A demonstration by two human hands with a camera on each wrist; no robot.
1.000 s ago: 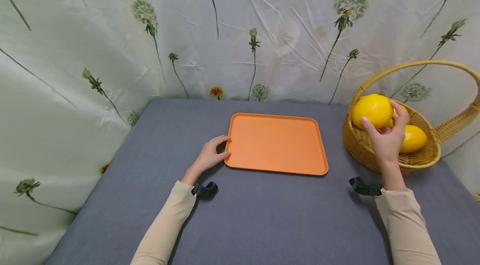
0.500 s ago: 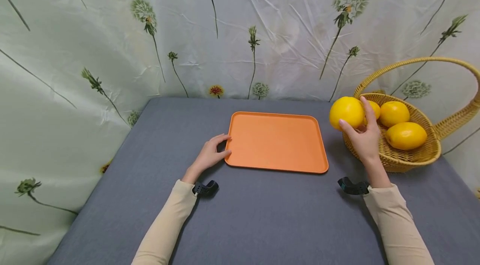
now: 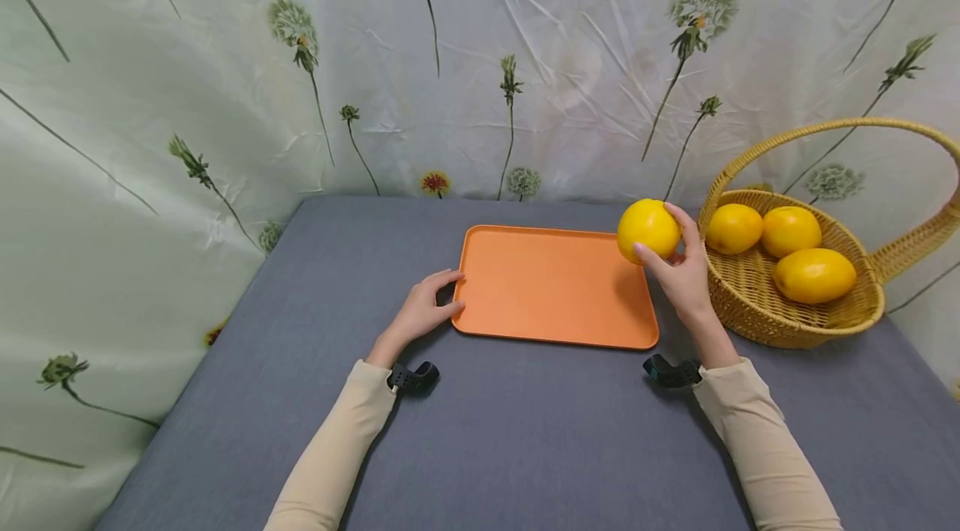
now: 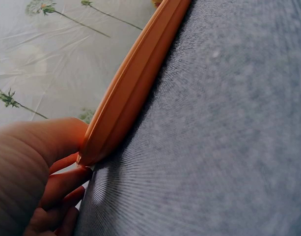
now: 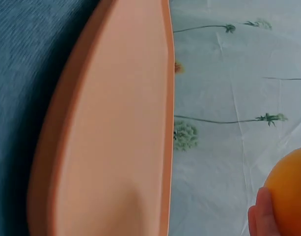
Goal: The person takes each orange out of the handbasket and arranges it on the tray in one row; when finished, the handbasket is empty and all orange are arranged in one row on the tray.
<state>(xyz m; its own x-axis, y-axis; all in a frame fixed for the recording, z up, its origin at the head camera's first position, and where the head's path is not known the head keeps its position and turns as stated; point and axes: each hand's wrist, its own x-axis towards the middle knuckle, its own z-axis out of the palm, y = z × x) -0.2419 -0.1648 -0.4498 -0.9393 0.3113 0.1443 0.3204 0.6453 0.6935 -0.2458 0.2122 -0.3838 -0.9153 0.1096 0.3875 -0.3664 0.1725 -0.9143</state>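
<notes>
An orange rectangular tray lies flat on the grey cloth. My left hand rests at its left edge, thumb and fingertips touching the rim with a gap between them. In the left wrist view the thumb meets the end of the tray rim, with bent fingers behind it. My right hand holds a yellow rounded fruit between thumb and fingers, raised over the tray's right back corner. Only part of this fruit shows in the right wrist view. Its shadow falls on the tray.
A wicker basket with a tall arched handle stands at the right of the table. Inside it are three yellow fruits. A flower-printed curtain hangs behind the table and along its left side.
My right hand has carried the yellow fruit left from above the basket to over the tray's right back corner, uncovering the fruits in the basket. The left hand has stayed at the tray's edge.
</notes>
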